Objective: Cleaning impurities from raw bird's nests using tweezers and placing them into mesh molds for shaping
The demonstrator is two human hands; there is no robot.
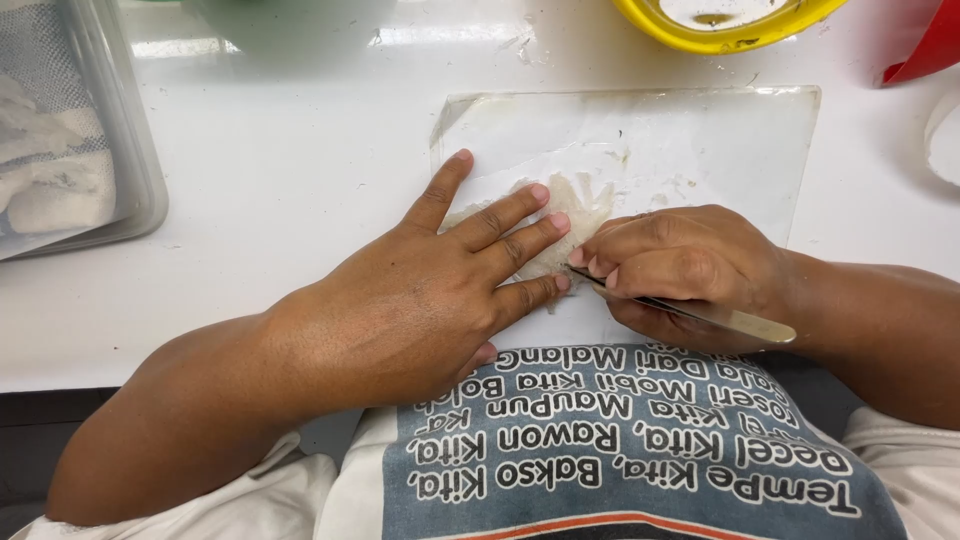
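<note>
left fingers point(520, 235) spread flat, pressing a pale, wet, translucent scrap point(570, 205) onto the clear board point(700, 130); right hand point(680, 265) clenched on metal tweezers point(690, 312), tips at the scrap's near edge beside the left fingertips. likely to tear the thin scrap if tugged hard, or to nick a fingertip. sits near the board's front edge, close to the white tabletop's point(280, 170) near edge.

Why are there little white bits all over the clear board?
Pale scraps and smears dot the clear board around the whitish lump. The left hand presses it flat; the right hand holds metal tweezers. Nothing looks broken.
</note>
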